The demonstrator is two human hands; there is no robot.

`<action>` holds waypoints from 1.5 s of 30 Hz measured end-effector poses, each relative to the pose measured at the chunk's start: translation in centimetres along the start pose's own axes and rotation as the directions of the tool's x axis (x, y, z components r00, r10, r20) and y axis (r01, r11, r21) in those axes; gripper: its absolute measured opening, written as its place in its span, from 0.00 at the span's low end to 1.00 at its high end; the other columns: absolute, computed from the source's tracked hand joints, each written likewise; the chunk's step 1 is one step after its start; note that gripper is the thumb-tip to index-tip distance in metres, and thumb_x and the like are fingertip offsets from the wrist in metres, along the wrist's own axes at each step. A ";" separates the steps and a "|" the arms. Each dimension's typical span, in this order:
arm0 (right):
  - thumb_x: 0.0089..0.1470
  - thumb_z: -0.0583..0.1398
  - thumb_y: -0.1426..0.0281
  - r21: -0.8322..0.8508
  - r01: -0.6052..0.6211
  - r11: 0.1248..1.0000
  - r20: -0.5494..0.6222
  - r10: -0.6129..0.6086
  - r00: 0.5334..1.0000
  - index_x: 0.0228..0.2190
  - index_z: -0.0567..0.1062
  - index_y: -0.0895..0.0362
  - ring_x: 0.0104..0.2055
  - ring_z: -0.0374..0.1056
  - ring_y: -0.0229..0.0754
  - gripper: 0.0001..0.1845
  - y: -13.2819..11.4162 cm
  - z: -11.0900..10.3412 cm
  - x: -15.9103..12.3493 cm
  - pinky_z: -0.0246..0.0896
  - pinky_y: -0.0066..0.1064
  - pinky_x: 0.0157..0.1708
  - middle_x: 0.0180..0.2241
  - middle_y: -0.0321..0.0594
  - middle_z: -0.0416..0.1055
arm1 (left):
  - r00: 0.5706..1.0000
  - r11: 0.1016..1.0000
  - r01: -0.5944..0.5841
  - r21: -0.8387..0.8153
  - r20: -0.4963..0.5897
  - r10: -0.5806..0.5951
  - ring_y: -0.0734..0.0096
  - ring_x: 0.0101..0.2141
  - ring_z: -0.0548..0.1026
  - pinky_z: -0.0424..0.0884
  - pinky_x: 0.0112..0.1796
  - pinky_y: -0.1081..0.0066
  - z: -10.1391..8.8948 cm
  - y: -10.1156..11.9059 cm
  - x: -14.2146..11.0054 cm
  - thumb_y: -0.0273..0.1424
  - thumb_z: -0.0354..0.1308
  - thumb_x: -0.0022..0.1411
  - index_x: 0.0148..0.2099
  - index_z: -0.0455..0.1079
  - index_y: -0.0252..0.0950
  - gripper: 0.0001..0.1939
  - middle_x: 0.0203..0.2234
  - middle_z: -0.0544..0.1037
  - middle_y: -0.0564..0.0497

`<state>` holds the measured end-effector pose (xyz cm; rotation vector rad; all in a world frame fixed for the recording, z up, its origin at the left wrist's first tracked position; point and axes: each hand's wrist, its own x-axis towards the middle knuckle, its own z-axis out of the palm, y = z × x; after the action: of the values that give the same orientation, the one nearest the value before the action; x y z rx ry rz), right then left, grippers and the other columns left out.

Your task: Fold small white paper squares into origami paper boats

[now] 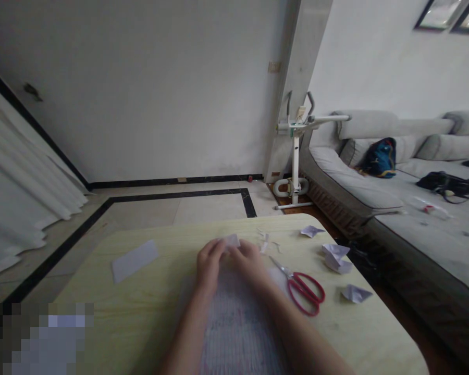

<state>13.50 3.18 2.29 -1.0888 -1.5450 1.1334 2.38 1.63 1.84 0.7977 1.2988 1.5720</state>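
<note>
Both of my hands meet near the far middle of the wooden table (140, 307), with a small piece of white paper (232, 240) between them. My left hand (210, 262) pinches the paper from the left, its fingers bent. On the other side my right hand (247, 259) has its fingers closed on the paper's lower right part; the fingertips are partly hidden. Just right of my right forearm lie scissors (307, 291) with red handles, their blades pointing away to the left. Thin paper scraps (264, 243) are scattered beyond my right hand.
Several folded paper shapes (336, 258) lie along the table's right edge. A white paper rectangle (135, 260) is on the left. Beyond the table stand an exercise machine (296, 156) and a grey sofa (426, 234) with a blue bag (381, 158). A curtain (19, 182) hangs left.
</note>
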 end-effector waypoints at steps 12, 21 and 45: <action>0.49 0.57 0.65 0.021 -0.036 0.999 -0.049 0.037 0.998 0.24 0.72 0.60 0.24 0.60 0.36 0.11 -0.3 -0.1 0.1 0.52 0.25 0.24 0.20 0.35 0.66 | 0.998 0.992 -0.062 0.113 0.027 0.059 0.73 0.25 0.70 0.66 0.28 0.75 -0.1 0.0 0.0 0.39 0.61 0.49 0.31 0.72 0.32 0.14 0.23 0.74 0.52; 0.50 0.55 0.67 -0.039 -0.006 0.999 -0.114 0.001 0.993 0.25 0.72 0.60 0.24 0.58 0.36 0.10 0.6 -0.2 0.1 0.49 0.25 0.22 0.19 0.34 0.66 | 0.855 0.744 -0.460 0.484 0.016 0.518 0.65 0.36 0.72 0.69 0.39 0.66 -0.4 -1.0 0.1 0.36 0.56 0.55 0.41 0.70 0.36 0.13 0.34 0.74 0.47; 0.47 0.54 0.74 -0.314 0.232 0.921 0.015 -0.239 0.971 0.26 0.68 0.57 0.26 0.59 0.37 0.03 0.3 0.3 -0.6 0.53 0.27 0.27 0.25 0.36 0.67 | 0.957 0.896 -0.290 0.336 0.124 0.263 0.65 0.33 0.74 0.70 0.36 0.69 0.0 -0.4 -0.2 0.42 0.52 0.58 0.34 0.73 0.34 0.17 0.29 0.77 0.48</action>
<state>13.40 2.61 1.84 -1.0802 -1.8256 0.7239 2.53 1.49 1.43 1.3042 1.4825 1.5263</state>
